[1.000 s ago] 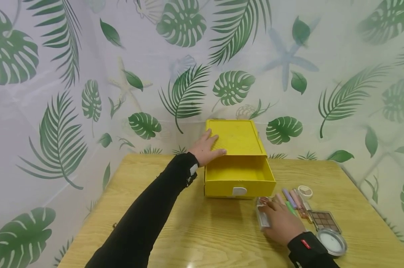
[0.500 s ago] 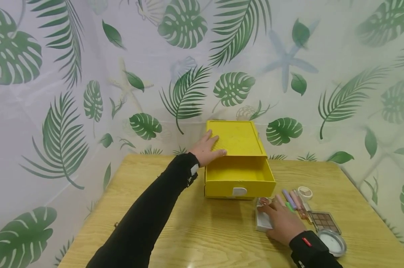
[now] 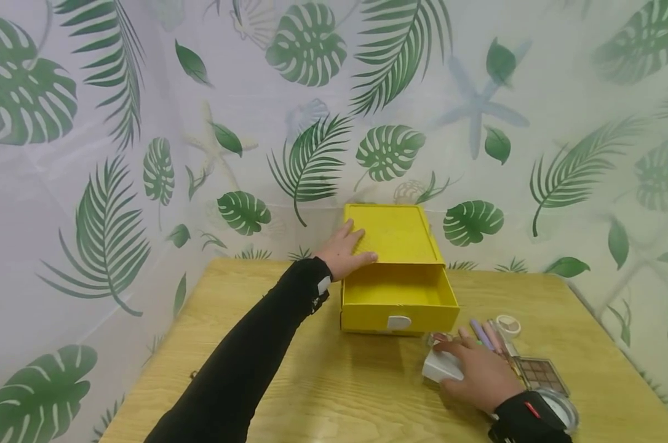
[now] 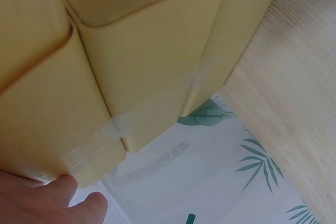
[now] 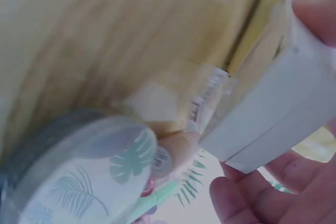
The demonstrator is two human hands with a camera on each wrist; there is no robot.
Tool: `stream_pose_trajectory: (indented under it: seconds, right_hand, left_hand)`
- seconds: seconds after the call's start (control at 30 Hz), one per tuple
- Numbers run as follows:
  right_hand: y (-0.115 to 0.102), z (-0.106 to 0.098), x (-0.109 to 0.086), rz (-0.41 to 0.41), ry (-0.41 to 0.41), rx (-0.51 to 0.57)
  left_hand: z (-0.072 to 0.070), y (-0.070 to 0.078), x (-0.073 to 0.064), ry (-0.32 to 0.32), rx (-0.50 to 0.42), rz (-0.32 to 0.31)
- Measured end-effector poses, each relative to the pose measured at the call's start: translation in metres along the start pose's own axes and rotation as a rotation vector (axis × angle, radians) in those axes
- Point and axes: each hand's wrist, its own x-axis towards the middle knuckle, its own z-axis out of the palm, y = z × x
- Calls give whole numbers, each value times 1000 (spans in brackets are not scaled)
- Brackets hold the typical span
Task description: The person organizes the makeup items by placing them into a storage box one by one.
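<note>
A yellow drawer box [image 3: 392,234] stands at the back of the table, its drawer [image 3: 367,319] pulled out toward me and bare inside. My left hand [image 3: 345,253] rests on the box's top left edge with fingers spread; in the left wrist view its fingertips lie at the yellow cardboard [image 4: 147,66]. To the right of the drawer, my right hand [image 3: 486,378] grips a small white box [image 3: 442,367], tilted over the table. In the right wrist view, thumb and fingers hold this white box [image 5: 273,114] from opposite sides.
Right of and behind my right hand lie a purple tube [image 3: 481,333], a pink tube [image 3: 496,338], a small round compact [image 3: 508,325] and an eyeshadow palette [image 3: 544,376]. A round mirror [image 3: 558,408] is partly behind my wrist. A small clear case [image 3: 438,338] lies by the drawer front.
My right hand has closed on the white box and tilted it up from lying flat, moving slightly right in view. The left hand stays on the yellow box.
</note>
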Motion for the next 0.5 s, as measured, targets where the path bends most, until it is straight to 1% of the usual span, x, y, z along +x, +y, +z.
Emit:
stream_pose_trajectory:
  seconds: [0.13, 0.27, 0.37, 0.43, 0.5]
  right_hand:
    - [4, -11, -3, 32, 27, 66]
    - [7, -28, -3, 132, 20, 109]
    - [10, -49, -4, 207, 33, 110]
    - [12, -67, -6, 228, 65, 127]
    - [10, -85, -8, 224, 122, 150]
  left_hand:
    - [1, -1, 0, -7, 8, 0]
    - [0, -1, 0, -9, 21, 9]
    - [-1, -2, 0, -2, 22, 16]
    - [0, -2, 0, 0, 16, 15]
    - [0, -3, 0, -2, 8, 14]
